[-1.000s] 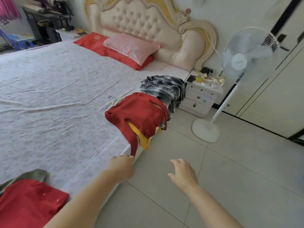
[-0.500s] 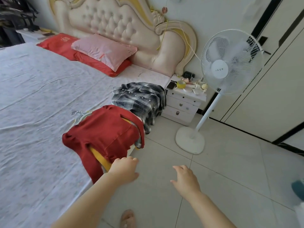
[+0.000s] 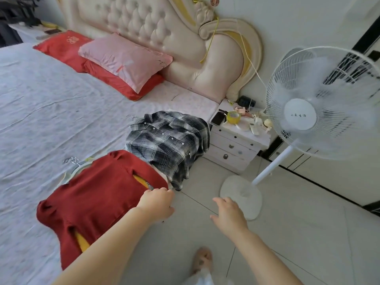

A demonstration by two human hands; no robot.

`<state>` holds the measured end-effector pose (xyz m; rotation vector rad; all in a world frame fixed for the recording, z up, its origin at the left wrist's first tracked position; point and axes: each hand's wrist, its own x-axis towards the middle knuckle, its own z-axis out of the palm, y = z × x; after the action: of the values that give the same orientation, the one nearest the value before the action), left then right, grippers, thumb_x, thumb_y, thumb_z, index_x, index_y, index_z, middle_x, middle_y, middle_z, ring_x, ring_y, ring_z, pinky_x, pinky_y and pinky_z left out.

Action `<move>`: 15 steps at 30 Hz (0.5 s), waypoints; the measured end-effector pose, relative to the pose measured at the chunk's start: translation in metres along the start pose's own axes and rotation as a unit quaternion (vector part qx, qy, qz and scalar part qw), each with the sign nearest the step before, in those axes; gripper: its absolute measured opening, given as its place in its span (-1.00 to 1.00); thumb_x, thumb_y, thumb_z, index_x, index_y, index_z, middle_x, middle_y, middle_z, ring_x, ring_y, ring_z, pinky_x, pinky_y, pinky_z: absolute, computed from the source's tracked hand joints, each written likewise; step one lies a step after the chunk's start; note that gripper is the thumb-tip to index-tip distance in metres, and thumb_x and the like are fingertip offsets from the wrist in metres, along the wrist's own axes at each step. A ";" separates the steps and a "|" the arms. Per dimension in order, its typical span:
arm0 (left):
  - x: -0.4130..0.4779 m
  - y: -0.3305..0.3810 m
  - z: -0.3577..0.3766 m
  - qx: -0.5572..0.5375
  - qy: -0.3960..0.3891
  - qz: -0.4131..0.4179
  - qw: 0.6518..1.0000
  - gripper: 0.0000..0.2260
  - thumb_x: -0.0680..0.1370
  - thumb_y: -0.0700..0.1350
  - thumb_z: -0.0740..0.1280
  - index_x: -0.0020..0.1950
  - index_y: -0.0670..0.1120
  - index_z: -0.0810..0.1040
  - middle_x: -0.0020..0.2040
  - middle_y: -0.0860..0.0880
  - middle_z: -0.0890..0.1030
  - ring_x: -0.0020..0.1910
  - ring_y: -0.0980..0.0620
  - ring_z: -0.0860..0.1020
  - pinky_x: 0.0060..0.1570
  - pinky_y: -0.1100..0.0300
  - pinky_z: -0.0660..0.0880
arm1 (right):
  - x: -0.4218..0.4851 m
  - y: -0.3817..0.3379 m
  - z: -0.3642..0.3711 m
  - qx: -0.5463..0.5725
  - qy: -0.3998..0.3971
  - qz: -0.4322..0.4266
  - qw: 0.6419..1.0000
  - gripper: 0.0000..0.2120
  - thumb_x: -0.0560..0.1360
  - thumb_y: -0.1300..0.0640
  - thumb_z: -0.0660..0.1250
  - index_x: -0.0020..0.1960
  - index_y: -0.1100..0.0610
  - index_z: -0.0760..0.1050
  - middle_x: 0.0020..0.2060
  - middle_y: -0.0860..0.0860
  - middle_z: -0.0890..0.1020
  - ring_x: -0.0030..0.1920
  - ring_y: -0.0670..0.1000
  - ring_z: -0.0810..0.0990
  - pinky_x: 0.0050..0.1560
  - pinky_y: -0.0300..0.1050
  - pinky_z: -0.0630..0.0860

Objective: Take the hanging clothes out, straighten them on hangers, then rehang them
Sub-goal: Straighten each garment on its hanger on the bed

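Note:
A red sweater (image 3: 98, 198) lies flat at the bed's near edge, over a yellow garment (image 3: 82, 244) that peeks out below it. Metal hanger hooks (image 3: 72, 161) stick out at its collar end. Just beyond it a black-and-white plaid shirt (image 3: 168, 145) drapes over the bed corner, with a hanger hook (image 3: 131, 117) at its top. My left hand (image 3: 158, 202) sits at the sweater's hem with its fingers curled under and hidden. My right hand (image 3: 228, 212) hovers over the floor with its fingers spread, holding nothing.
The bed (image 3: 41, 120) fills the left, with red and pink pillows (image 3: 123, 58) at the padded headboard. A cluttered white nightstand (image 3: 232, 149) stands beside it. A running pedestal fan (image 3: 320, 103) stands on the tiles at the right, its base (image 3: 240, 194) near my right hand. My slippered foot (image 3: 202, 260) is below.
The view has moved closer along the bed toward the headboard. My left hand went from the air beside the bed to the red sweater's hem. My right hand stayed spread.

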<state>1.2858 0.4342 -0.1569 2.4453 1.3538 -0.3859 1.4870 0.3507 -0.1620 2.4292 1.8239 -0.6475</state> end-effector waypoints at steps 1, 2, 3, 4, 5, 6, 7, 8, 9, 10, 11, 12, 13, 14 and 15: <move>0.017 -0.001 -0.005 -0.005 0.003 -0.010 1.000 -0.62 0.54 0.01 0.20 0.33 -0.07 0.35 0.18 -0.06 0.48 0.16 -0.09 0.47 0.14 0.03 0.38 | 0.022 0.005 -0.005 -0.002 -0.006 -0.010 1.000 -0.48 0.51 0.01 0.29 0.42 0.05 0.26 0.31 0.03 0.38 0.31 0.05 0.35 0.26 -0.14 0.31; 0.032 -0.001 -0.011 -0.011 0.006 -0.022 1.000 -0.63 0.54 0.00 0.20 0.33 -0.07 0.35 0.17 -0.06 0.49 0.15 -0.10 0.47 0.12 0.05 0.39 | 0.043 0.009 -0.011 -0.004 -0.013 -0.020 1.000 -0.48 0.50 0.01 0.29 0.42 0.05 0.26 0.32 0.03 0.38 0.31 0.06 0.35 0.26 -0.13 0.31; 0.048 -0.001 -0.017 -0.017 0.008 -0.036 0.999 -0.63 0.55 0.01 0.20 0.33 -0.06 0.34 0.16 -0.06 0.49 0.14 -0.10 0.47 0.08 0.05 0.38 | 0.065 0.013 -0.017 -0.006 -0.019 -0.031 0.999 -0.48 0.50 0.01 0.29 0.42 0.05 0.26 0.32 0.04 0.38 0.31 0.07 0.35 0.25 -0.12 0.31; 0.063 -0.001 -0.024 -0.023 0.007 -0.051 0.998 -0.63 0.55 0.03 0.20 0.33 -0.06 0.33 0.16 -0.06 0.48 0.15 -0.10 0.47 0.07 0.06 0.38 | 0.086 0.017 -0.025 -0.009 -0.024 -0.043 0.999 -0.48 0.50 0.01 0.29 0.42 0.05 0.26 0.32 0.04 0.37 0.31 0.07 0.35 0.25 -0.12 0.31; 0.077 0.000 -0.032 -0.029 0.001 -0.066 0.997 -0.62 0.55 0.05 0.20 0.33 -0.05 0.32 0.17 -0.06 0.48 0.16 -0.11 0.47 0.08 0.05 0.37 | 0.106 0.020 -0.033 -0.010 -0.030 -0.054 0.998 -0.48 0.50 0.01 0.28 0.42 0.05 0.26 0.33 0.03 0.37 0.31 0.07 0.35 0.24 -0.11 0.30; 0.090 0.001 -0.040 -0.037 -0.005 -0.080 0.996 -0.61 0.55 0.05 0.19 0.34 -0.05 0.31 0.19 -0.06 0.47 0.18 -0.11 0.46 0.11 0.04 0.36 | 0.125 0.023 -0.041 -0.010 -0.035 -0.061 0.997 -0.48 0.51 0.01 0.28 0.42 0.04 0.25 0.33 0.03 0.37 0.31 0.06 0.35 0.24 -0.11 0.31; 0.103 0.002 -0.047 -0.046 -0.007 -0.093 0.995 -0.61 0.55 0.05 0.19 0.34 -0.04 0.32 0.21 -0.06 0.46 0.19 -0.11 0.45 0.14 0.04 0.35 | 0.143 0.025 -0.049 -0.012 -0.039 -0.069 0.997 -0.49 0.51 0.01 0.28 0.42 0.04 0.26 0.33 0.02 0.37 0.31 0.06 0.35 0.23 -0.10 0.32; 0.115 0.001 -0.054 -0.054 -0.003 -0.105 0.993 -0.62 0.55 0.03 0.18 0.34 -0.04 0.32 0.22 -0.06 0.46 0.20 -0.11 0.45 0.15 0.03 0.34 | 0.161 0.026 -0.057 -0.015 -0.042 -0.081 0.996 -0.49 0.51 0.01 0.28 0.41 0.03 0.26 0.33 0.02 0.36 0.31 0.06 0.35 0.23 -0.10 0.32; 0.126 0.000 -0.060 -0.059 0.001 -0.116 0.991 -0.63 0.55 0.02 0.17 0.34 -0.05 0.33 0.22 -0.06 0.46 0.20 -0.12 0.45 0.15 0.03 0.33 | 0.179 0.025 -0.064 -0.018 -0.046 -0.093 0.994 -0.50 0.51 0.02 0.28 0.41 0.03 0.25 0.33 0.01 0.36 0.32 0.07 0.33 0.23 -0.09 0.32; 0.136 -0.001 -0.065 -0.062 0.002 -0.128 0.990 -0.63 0.55 0.01 0.16 0.34 -0.05 0.33 0.23 -0.07 0.46 0.20 -0.12 0.45 0.14 0.03 0.34 | 0.196 0.023 -0.070 -0.017 -0.051 -0.102 0.993 -0.50 0.51 0.03 0.28 0.41 0.04 0.25 0.34 0.02 0.35 0.33 0.07 0.31 0.24 -0.09 0.32; 0.145 -0.005 -0.070 -0.066 0.004 -0.140 0.988 -0.62 0.54 0.00 0.16 0.34 -0.05 0.33 0.23 -0.07 0.46 0.21 -0.12 0.45 0.14 0.02 0.34 | 0.212 0.021 -0.075 -0.014 -0.055 -0.111 0.992 -0.50 0.51 0.03 0.28 0.41 0.05 0.25 0.34 0.02 0.34 0.34 0.07 0.30 0.25 -0.08 0.32; 0.154 -0.009 -0.072 -0.068 0.003 -0.149 0.986 -0.61 0.54 0.01 0.16 0.35 -0.05 0.32 0.23 -0.07 0.46 0.21 -0.12 0.45 0.15 0.01 0.34 | 0.228 0.017 -0.080 -0.011 -0.059 -0.122 0.991 -0.50 0.52 0.04 0.28 0.41 0.06 0.25 0.35 0.03 0.34 0.34 0.07 0.29 0.27 -0.08 0.30; 0.164 -0.015 -0.073 -0.069 -0.001 -0.158 0.985 -0.60 0.53 0.02 0.17 0.36 -0.05 0.31 0.23 -0.07 0.46 0.22 -0.12 0.45 0.15 0.00 0.35 | 0.244 0.012 -0.083 -0.011 -0.063 -0.134 0.989 -0.50 0.52 0.05 0.29 0.42 0.07 0.25 0.35 0.03 0.34 0.35 0.07 0.28 0.30 -0.09 0.29; 0.174 -0.022 -0.074 -0.069 -0.007 -0.167 0.983 -0.59 0.53 0.03 0.18 0.36 -0.05 0.31 0.23 -0.07 0.46 0.23 -0.11 0.44 0.16 0.00 0.35 | 0.259 0.007 -0.086 -0.013 -0.066 -0.143 0.987 -0.49 0.52 0.05 0.29 0.42 0.07 0.25 0.35 0.03 0.34 0.35 0.06 0.28 0.31 -0.09 0.27; 0.185 -0.030 -0.075 -0.072 -0.012 -0.177 0.982 -0.58 0.53 0.05 0.19 0.36 -0.05 0.31 0.24 -0.06 0.46 0.23 -0.10 0.44 0.16 0.00 0.35 | 0.275 0.003 -0.088 -0.018 -0.069 -0.152 0.986 -0.49 0.51 0.05 0.29 0.42 0.07 0.25 0.35 0.03 0.34 0.35 0.06 0.28 0.32 -0.09 0.26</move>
<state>1.3614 0.6217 -0.1634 2.0766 1.7448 -0.3835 1.5779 0.6245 -0.1773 2.0428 2.1439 -0.7705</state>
